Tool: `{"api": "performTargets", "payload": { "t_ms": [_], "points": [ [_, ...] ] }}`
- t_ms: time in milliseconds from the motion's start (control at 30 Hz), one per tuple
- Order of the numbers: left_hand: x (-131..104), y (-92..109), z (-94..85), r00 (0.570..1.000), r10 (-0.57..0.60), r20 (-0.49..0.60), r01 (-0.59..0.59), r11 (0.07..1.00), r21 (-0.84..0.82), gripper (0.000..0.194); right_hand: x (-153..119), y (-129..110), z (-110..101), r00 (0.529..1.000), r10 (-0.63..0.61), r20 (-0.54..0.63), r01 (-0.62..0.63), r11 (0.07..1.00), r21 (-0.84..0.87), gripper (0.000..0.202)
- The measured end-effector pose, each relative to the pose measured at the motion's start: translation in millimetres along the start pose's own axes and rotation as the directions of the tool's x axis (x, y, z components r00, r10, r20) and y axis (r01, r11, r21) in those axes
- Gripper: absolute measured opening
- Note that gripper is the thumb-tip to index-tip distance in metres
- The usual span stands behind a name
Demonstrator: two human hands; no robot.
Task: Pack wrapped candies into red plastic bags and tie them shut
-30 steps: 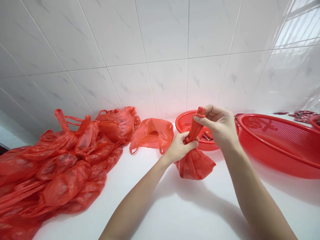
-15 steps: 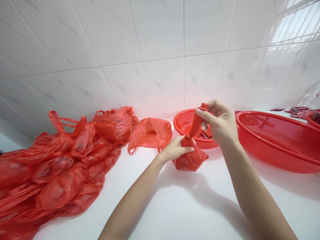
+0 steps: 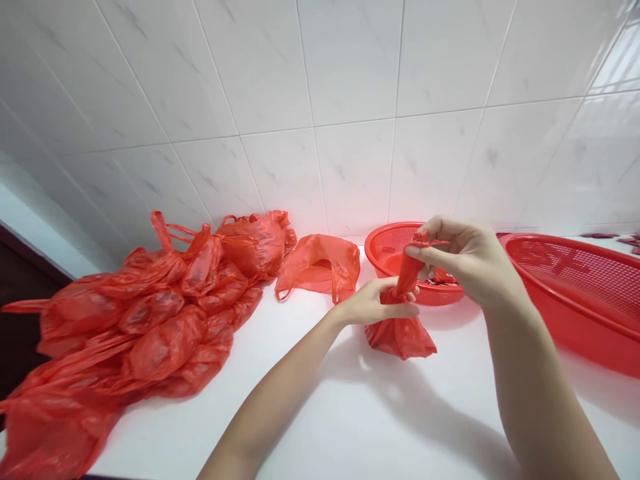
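A small red plastic bag (image 3: pixel 403 337) with a bulging lower part hangs just above the white tabletop, its neck gathered and stretched upward. My left hand (image 3: pixel 373 303) is closed round the neck, low down, thumb and fingers to either side. Higher up, my right hand (image 3: pixel 457 257) pinches the bunched top of the same bag. What the bag contains does not show through. Behind the hands stands a small red mesh basket (image 3: pixel 383 237), with some dark red packets (image 3: pixel 443 277) low inside it, partly hidden by my right hand.
Many filled red plastic bags (image 3: pixel 165 340) lie heaped on the left of the white table (image 3: pixel 310 407). A flat red bag (image 3: pixel 325 257) lies near the tiled wall (image 3: pixel 350 80). On the right stands a larger red mesh basket (image 3: pixel 590 293).
The view has swung left, so things appear farther right. My left hand has slid up the bag's neck, nearer my right hand, which still pinches the top.
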State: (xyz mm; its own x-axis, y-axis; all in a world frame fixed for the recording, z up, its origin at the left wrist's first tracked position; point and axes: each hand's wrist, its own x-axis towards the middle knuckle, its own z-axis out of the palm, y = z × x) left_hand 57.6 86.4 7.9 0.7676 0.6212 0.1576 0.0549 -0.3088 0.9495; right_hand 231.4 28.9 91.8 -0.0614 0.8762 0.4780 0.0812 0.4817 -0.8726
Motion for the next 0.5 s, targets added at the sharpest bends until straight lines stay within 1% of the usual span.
{"api": "performTargets", "payload": {
  "t_ms": [67, 100, 167, 200, 300, 367, 400, 433, 467, 500],
  "points": [
    [-3.1, 5.6, 0.9, 0.997, 0.072, -0.008, -0.073, 0.991, -0.109, 0.036, -2.1, -2.4, -0.3, 1.0, -0.003, 0.005, 0.003, 1.0, -0.012, 0.035],
    [-5.2, 8.0, 1.2, 0.996, 0.088, -0.013, -0.089, 0.986, -0.138, 0.037, -3.0, -3.0, -0.4, 1.0, -0.015, -0.006, 0.015, 1.0, -0.011, 0.034],
    [-11.8, 11.8, 1.1, 0.996, 0.079, -0.036, -0.084, 0.987, -0.139, 0.04, -4.9, -4.0, -1.1, 0.999, -0.036, -0.025, 0.035, 0.999, -0.012, 0.032],
    [-16.7, 13.8, 0.3, 0.995, 0.07, -0.064, -0.078, 0.989, -0.123, 0.043, -6.1, -5.0, -1.9, 0.999, -0.041, -0.023, 0.04, 0.999, -0.022, 0.031],
    [-39.8, 26.0, -10.3, 0.977, 0.041, -0.209, -0.048, 0.998, -0.027, 0.046, -11.4, -10.7, -7.4, 0.998, -0.053, 0.033, 0.056, 0.992, -0.115, 0.028],
    [-62.7, 44.5, -28.4, 0.939, 0.039, -0.342, -0.011, 0.997, 0.082, 0.045, -16.4, -16.3, -13.2, 0.996, -0.07, 0.05, 0.078, 0.981, -0.179, 0.026],
    [-75.9, 57.5, -41.7, 0.903, 0.058, -0.426, 0.007, 0.989, 0.149, 0.045, -19.0, -19.2, -16.5, 0.996, -0.078, 0.043, 0.085, 0.976, -0.198, 0.025],
    [-89.8, 72.6, -58.0, 0.838, 0.104, -0.535, 0.023, 0.974, 0.224, 0.045, -21.6, -21.8, -19.9, 0.996, -0.085, 0.031, 0.09, 0.973, -0.212, 0.025],
    [-103.8, 89.1, -77.1, 0.716, 0.207, -0.666, 0.03, 0.945, 0.326, 0.044, -24.0, -24.0, -23.0, 0.995, -0.097, 0.021, 0.099, 0.97, -0.223, 0.024],
    [-117.4, 106.3, -98.4, 0.565, 0.34, -0.752, 0.06, 0.892, 0.448, 0.045, -26.1, -25.9, -25.8, 0.994, -0.111, 0.013, 0.111, 0.965, -0.237, 0.023]
  ]
}}
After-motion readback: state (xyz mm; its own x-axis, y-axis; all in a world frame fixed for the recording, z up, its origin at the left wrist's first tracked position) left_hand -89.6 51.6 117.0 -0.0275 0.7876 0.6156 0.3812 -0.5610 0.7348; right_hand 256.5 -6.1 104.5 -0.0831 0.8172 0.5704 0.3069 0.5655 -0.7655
